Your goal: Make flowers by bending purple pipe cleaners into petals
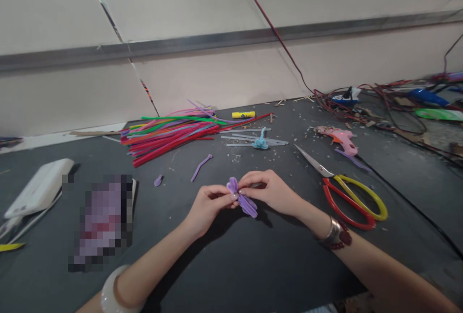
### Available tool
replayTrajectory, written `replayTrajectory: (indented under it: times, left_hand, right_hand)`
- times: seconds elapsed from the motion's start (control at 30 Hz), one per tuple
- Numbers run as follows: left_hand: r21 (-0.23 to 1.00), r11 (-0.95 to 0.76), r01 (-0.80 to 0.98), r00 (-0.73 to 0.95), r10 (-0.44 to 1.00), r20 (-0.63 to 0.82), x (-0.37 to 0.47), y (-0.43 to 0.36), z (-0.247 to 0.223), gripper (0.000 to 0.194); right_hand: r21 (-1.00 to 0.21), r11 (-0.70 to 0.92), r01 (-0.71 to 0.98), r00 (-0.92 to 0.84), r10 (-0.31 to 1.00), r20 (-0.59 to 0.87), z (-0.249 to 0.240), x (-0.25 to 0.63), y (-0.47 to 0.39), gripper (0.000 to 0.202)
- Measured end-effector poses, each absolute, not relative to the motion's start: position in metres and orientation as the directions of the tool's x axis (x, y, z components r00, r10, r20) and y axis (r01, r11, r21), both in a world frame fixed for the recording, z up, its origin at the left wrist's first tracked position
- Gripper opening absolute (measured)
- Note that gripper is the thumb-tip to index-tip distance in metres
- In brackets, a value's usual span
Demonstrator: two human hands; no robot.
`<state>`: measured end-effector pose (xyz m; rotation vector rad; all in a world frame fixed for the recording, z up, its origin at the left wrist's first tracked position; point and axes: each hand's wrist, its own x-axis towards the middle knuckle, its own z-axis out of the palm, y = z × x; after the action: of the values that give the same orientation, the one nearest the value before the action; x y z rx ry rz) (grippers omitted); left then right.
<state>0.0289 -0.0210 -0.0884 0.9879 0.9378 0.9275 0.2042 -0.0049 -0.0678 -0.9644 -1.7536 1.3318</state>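
A bunch of looped purple pipe cleaners [248, 205] is held between both hands above the dark table. My left hand [211, 207] pinches its middle from the left, thumb and fingers pressed together. From the right, my right hand [269, 190] grips the same piece with closed fingertips. Loops stick out above and below the fingers. To the left lie a bent purple stem [201, 168] and a small purple loop [158, 180]. Behind the hands, a light blue pipe-cleaner flower [260, 143] rests on clear glue sticks [240, 145].
Colourful pipe cleaners [170, 139] lie behind left, near a yellow glue tube [243, 115]. Open scissors [343, 190] and a pink glue gun [340, 139] are right. A white power bank [39, 187] and a pixelated object [103, 221] are left. Cables [325, 105] tangle at back right.
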Motion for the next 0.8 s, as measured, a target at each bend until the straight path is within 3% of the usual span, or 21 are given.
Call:
replayTrajectory:
  times: [0.1,0.23,0.33,0.53,0.8]
  left_hand:
    - [0.936,0.262,-0.237,0.249,0.947,-0.202,0.0287,-0.0196,-0.0880,0.006]
    - [0.939,0.227,-0.259,0.170,0.968,-0.187,0.0285,-0.0192,-0.0861,0.007]
    - [0.944,0.213,-0.254,0.132,0.974,-0.184,0.0282,-0.0193,-0.0859,0.008]
    - [0.977,0.146,-0.158,0.099,0.986,-0.131,0.0264,-0.0172,-0.0901,0.010]
    - [0.988,-0.029,0.151,0.096,0.995,0.015,0.0274,-0.0197,-0.0814,0.013]
  right_hand:
    - [-0.989,0.121,0.080,-0.493,0.868,0.066,-0.0697,0.2048,-0.0043,0.017]
    - [-0.993,-0.118,0.007,-0.569,0.816,-0.101,-0.0742,0.2048,-0.0046,0.028]
    - [-0.979,-0.204,-0.025,-0.585,0.797,-0.152,-0.0763,0.2041,-0.0053,0.034]
    - [-0.966,-0.222,-0.134,-0.505,0.854,-0.126,-0.0755,0.2027,-0.0053,0.031]
    - [-0.982,-0.140,-0.128,-0.403,0.912,-0.078,-0.0776,0.2023,-0.0035,0.023]
